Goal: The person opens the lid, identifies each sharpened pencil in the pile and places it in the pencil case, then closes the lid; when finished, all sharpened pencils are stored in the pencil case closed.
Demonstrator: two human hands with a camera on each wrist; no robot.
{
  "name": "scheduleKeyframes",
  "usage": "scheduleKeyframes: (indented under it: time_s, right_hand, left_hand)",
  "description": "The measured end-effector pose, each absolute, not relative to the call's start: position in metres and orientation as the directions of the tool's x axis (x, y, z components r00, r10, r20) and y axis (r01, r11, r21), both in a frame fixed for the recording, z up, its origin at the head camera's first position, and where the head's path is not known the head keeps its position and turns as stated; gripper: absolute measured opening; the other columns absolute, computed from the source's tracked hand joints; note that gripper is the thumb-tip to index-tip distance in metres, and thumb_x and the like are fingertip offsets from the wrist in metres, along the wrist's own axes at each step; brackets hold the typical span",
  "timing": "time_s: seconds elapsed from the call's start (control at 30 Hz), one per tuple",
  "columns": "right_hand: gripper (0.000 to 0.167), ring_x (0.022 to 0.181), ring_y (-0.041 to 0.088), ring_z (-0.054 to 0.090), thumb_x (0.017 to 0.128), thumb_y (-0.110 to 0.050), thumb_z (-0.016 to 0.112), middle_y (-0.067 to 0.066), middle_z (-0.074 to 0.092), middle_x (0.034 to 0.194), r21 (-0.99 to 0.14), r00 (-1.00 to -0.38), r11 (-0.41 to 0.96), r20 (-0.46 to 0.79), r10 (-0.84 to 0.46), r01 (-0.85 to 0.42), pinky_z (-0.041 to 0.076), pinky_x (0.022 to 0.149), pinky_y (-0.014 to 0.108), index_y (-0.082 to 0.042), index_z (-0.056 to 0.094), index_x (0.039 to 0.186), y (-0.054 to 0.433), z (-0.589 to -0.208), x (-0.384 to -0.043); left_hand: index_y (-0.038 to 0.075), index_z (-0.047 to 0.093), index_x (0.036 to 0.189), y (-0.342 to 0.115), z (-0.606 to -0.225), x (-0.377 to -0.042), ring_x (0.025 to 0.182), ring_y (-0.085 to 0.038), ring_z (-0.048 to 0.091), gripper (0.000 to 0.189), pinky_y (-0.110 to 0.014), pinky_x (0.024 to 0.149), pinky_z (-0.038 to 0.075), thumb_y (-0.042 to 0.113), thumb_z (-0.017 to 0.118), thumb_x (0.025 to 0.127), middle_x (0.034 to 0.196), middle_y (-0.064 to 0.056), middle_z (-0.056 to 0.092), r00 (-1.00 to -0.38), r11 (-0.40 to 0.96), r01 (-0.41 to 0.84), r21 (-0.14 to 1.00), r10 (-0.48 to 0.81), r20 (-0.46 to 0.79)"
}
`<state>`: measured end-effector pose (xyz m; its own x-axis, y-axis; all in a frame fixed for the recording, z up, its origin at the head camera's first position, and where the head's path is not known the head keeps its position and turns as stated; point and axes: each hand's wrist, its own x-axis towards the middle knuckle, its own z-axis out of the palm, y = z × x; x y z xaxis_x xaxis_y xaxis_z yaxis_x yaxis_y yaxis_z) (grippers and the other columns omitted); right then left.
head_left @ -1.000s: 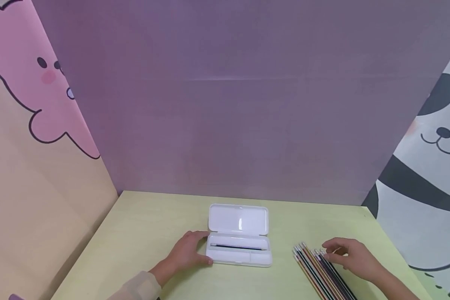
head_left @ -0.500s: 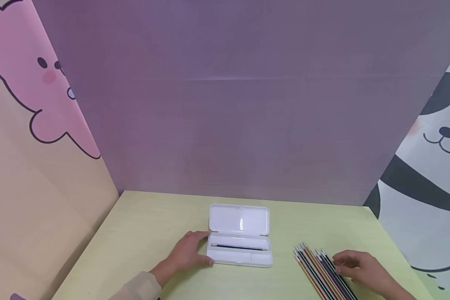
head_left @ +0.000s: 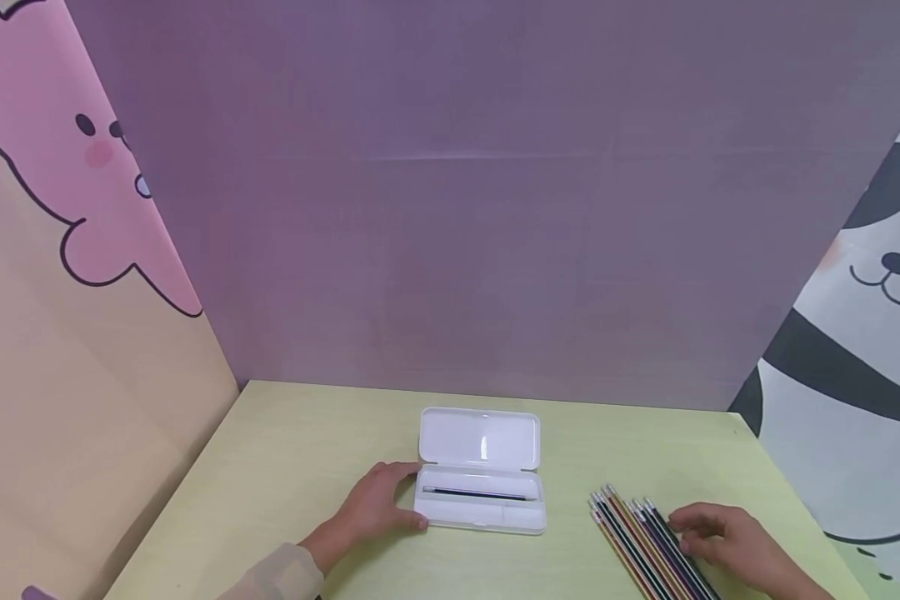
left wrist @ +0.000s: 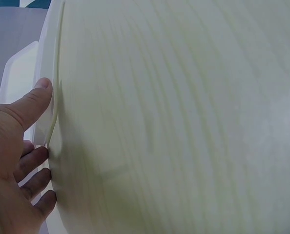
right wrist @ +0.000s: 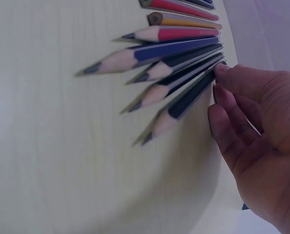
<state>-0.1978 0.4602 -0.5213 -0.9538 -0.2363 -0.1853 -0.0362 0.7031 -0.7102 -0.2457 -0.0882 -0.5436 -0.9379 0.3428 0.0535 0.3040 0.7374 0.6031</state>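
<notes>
An open white pencil case point(head_left: 461, 512) lies on the table with its lid folded back. One dark pencil point(head_left: 474, 493) rests inside, along the rear compartment. My left hand point(head_left: 375, 504) holds the case's left end, thumb at the front corner and index finger near the hinge. To the right, several pencils point(head_left: 637, 537) lie side by side, eraser ends pointing away. Beside their right edge is my right hand point(head_left: 727, 542), fingers loosely bent. In the right wrist view its thumb tip point(right wrist: 222, 69) is right at the end of the outermost dark pencil point(right wrist: 186, 100).
The pale yellow table point(head_left: 322, 425) meets a purple panel point(head_left: 480, 250) at the back. Side panels carry a pink cartoon figure point(head_left: 67, 183) on the left and a panda point(head_left: 862, 350) on the right.
My right hand has moved right and nearer to me, from above the pencils' eraser ends to beside the row's right edge. The left hand and the case have stayed put.
</notes>
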Motion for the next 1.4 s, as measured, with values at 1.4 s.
scheduleKeyframes:
  time_s: [1.4]
  right_hand:
    - [0.022, 0.085, 0.003, 0.067, 0.091, -0.008, 0.074, 0.006, 0.076, 0.105, -0.625, -0.915, 0.698, 0.066, -0.397, -0.348, 0.058, 0.065, 0.025, -0.006, 0.076, 0.113, 0.371, -0.464, -0.249]
  left_hand:
    - [0.011, 0.058, 0.145, -0.087, -0.544, -0.247, 0.132, -0.034, 0.055, 0.09, -0.055, 0.111, 0.045, 0.045, 0.093, 0.069, 0.142, -0.01, 0.062, -0.942, 0.741, 0.289, 0.606, 0.333, 0.041]
